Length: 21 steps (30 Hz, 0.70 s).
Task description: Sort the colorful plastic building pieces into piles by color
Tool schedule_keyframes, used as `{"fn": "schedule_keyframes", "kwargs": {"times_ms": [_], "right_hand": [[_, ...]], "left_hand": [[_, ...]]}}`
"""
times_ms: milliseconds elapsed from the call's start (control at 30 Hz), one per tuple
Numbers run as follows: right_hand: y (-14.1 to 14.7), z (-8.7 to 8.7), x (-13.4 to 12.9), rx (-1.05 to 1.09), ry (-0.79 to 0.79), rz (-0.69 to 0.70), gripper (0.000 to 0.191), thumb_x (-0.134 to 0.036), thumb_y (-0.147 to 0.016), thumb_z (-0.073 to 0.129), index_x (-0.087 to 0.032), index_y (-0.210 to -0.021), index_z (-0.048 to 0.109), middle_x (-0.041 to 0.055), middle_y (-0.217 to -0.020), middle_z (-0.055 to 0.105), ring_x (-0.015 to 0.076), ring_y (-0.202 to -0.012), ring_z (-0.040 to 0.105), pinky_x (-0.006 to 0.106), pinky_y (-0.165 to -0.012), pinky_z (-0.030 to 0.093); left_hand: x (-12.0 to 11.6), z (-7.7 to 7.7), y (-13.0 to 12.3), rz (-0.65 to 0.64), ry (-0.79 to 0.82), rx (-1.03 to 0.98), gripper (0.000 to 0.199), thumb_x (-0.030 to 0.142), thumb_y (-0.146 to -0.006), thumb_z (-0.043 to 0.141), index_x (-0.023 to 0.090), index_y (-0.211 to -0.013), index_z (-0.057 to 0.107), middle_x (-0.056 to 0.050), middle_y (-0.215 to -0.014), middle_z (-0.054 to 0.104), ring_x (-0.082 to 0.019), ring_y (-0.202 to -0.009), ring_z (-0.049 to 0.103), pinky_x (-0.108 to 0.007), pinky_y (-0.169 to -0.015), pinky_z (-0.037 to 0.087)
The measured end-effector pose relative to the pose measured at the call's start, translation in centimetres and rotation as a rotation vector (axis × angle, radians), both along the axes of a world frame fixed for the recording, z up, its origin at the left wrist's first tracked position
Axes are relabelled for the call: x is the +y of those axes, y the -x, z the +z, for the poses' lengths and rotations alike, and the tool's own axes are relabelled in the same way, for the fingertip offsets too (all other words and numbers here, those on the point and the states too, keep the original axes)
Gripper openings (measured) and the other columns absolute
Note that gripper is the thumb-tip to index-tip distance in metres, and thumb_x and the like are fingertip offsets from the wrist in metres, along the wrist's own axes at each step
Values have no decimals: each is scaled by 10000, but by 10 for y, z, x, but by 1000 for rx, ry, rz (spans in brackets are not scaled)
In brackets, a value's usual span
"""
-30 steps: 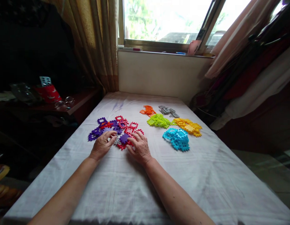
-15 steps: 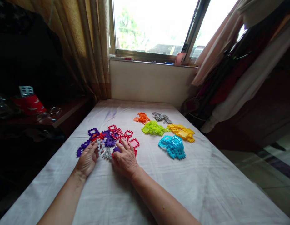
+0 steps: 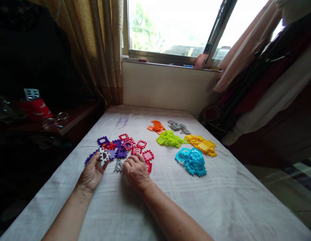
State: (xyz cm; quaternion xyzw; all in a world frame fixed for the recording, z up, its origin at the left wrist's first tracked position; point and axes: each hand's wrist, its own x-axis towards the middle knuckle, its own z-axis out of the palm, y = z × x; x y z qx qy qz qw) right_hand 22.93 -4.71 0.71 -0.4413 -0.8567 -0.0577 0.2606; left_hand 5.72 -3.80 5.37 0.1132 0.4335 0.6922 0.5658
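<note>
My left hand (image 3: pixel 92 172) pinches a pale grey triangular interlocking tile (image 3: pixel 104 156) with toothed edges, held up above the sheet. Under and behind it lie purple tiles (image 3: pixel 121 153) and a few red-orange ones (image 3: pixel 109 146). My right hand (image 3: pixel 136 170) is low over the red tiles (image 3: pixel 147 155), its fingers bent and closed together. Whatever is under those fingertips is hidden. Just left of them, another grey triangular tile (image 3: pixel 118 165) rests on the sheet, close to the fingers; I cannot tell whether they touch it.
Sorted heaps lie on the white sheet (image 3: pixel 221 201) to the right: orange (image 3: pixel 157 126), dark grey (image 3: pixel 178 126), lime green (image 3: pixel 169 139), yellow (image 3: pixel 202 145) and blue (image 3: pixel 192 161). A side table (image 3: pixel 77 117) at left bears glasses (image 3: pixel 56 120) and a red container (image 3: pixel 36 109). Clothes (image 3: pixel 258 107) hang at right.
The view has shifted slightly. My left hand has turned the grey triangular tile more face-on. My right hand's fingers have curled in, and the purple piece beside them no longer shows there.
</note>
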Motion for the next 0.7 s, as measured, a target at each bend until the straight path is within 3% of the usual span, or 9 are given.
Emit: {"fn": "schedule_keyframes", "kwargs": {"times_ms": [67, 167, 233, 333, 500, 600, 700], "right_hand": [[-4, 1, -1, 23, 30, -12, 128, -267, -953, 552, -236, -967, 675, 28, -1009, 730, 204, -1121, 585, 420, -1159, 258], [-6, 4, -2, 45, 86, 17, 348, -443, -865, 670, -246, -1150, 641, 59, -1224, 677, 280, -1316, 459, 495, -1164, 237], [-3, 4, -1, 19, 122, 26, 322, -447, -856, 683, -251, -1110, 653, 53, -1173, 696, 287, -1329, 447, 506, -1163, 234], [4, 4, 2, -42, 109, 17, 117, -309, -945, 577, -256, -935, 680, 29, -928, 733, 238, -1233, 527, 458, -1151, 257], [1, 15, 1, 6, 4, 31, 224, -222, -973, 505, -249, -814, 660, 16, -805, 722, 205, -1104, 591, 423, -1138, 260], [-24, 30, 0, 79, 2, 0, 234, -256, -980, 478, -250, -864, 681, 19, -830, 733, 184, -974, 634, 358, -1028, 365], [-71, 42, 15, 165, 139, -164, 223, -302, -954, 502, -251, -914, 715, 25, -835, 744, 156, -774, 654, 261, -757, 437]], "left_hand": [[0, 1, 2, 7, 4, -8, 159, 76, -881, 535, 161, -880, 670, 15, -793, 701, -83, -635, 658, -173, -537, 573], [1, 1, 3, 7, 3, -7, 146, 79, -868, 559, 165, -900, 673, 15, -803, 700, -83, -644, 655, -172, -548, 568], [2, -1, 3, 4, -3, -2, 143, 77, -867, 554, 165, -874, 666, 18, -788, 697, -82, -639, 651, -178, -557, 566], [4, -6, 2, -28, -21, 15, 123, 79, -848, 574, 174, -820, 647, 31, -745, 689, -85, -631, 646, -190, -583, 565], [7, -10, 2, -83, -49, 14, 126, 78, -823, 601, 191, -846, 651, 40, -753, 694, -91, -657, 654, -209, -628, 575], [7, -10, 3, -57, -30, -9, 145, 69, -836, 567, 184, -845, 654, 33, -770, 703, -89, -660, 661, -208, -626, 581], [7, -8, 3, -54, 0, -13, 162, 61, -839, 552, 181, -852, 660, 24, -775, 708, -93, -656, 668, -208, -614, 585]]}}
